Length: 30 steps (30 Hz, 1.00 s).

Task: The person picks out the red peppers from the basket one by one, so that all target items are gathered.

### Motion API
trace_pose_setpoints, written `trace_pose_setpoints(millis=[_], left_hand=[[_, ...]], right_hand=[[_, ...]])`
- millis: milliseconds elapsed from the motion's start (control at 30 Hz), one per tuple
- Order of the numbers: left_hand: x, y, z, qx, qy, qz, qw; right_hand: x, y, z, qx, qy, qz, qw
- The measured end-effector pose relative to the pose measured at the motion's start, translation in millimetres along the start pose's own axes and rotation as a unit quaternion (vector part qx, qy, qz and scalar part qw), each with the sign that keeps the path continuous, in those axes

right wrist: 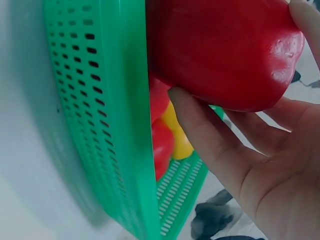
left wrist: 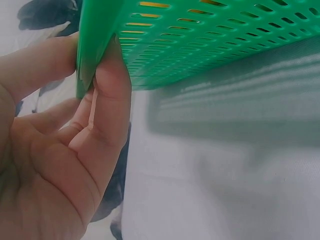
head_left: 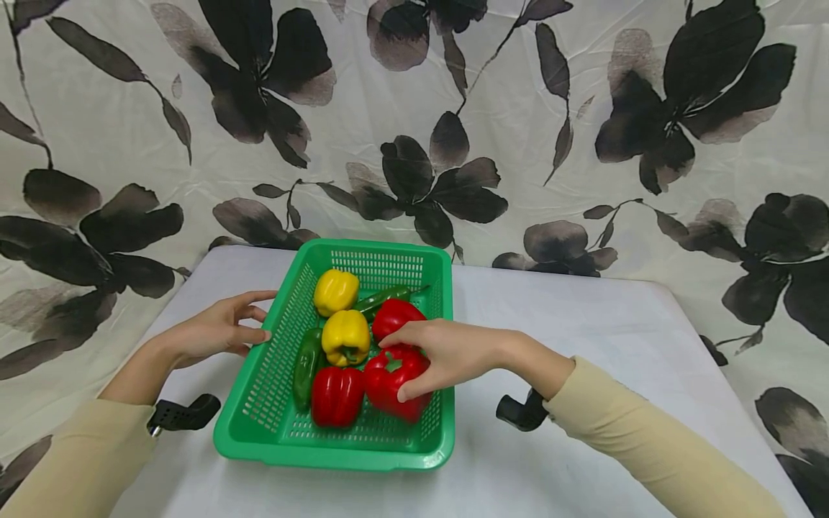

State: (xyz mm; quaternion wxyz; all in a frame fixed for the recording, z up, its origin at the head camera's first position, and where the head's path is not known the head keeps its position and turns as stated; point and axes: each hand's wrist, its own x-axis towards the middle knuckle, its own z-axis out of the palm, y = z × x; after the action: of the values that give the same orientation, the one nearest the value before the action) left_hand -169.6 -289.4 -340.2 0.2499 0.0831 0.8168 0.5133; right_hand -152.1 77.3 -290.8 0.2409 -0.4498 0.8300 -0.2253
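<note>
A green plastic basket (head_left: 337, 460) with slotted walls stands on the table. My left hand (head_left: 216, 327) pinches its left rim; in the left wrist view the rim lies between the thumb and the fingers (left wrist: 112, 92). Over the basket's right side, my right hand (head_left: 453, 356) grips a red bell pepper (head_left: 395, 381). The right wrist view shows that red bell pepper (right wrist: 225, 55) large, with fingers on its near side and part of it beyond the frame. Behind and beside it in the basket sit two more red bell peppers (head_left: 337, 397).
Two yellow bell peppers (head_left: 336, 292) and two long green peppers (head_left: 307, 368) lie in the basket too. White cloth covers the table (head_left: 557, 316). A curtain with dark flowers (head_left: 550, 180) hangs behind it. Each wrist carries a black camera mount (head_left: 184, 414).
</note>
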Motion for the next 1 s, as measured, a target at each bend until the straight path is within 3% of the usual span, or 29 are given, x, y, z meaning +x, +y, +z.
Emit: trace_pose_setpoints(millis=[300,1000], left_hand=[[0.4,0.7,0.0,0.002,-0.001,-0.004,1.0000],[0.3,2.3,0.9,0.008,-0.001,-0.003,1.0000]], right_hand=[[-9.7,6.4,-12.7,-0.001,0.042,0.000,0.999],[-26.0,22.3,-38.0,0.017,0.112,0.044,0.993]])
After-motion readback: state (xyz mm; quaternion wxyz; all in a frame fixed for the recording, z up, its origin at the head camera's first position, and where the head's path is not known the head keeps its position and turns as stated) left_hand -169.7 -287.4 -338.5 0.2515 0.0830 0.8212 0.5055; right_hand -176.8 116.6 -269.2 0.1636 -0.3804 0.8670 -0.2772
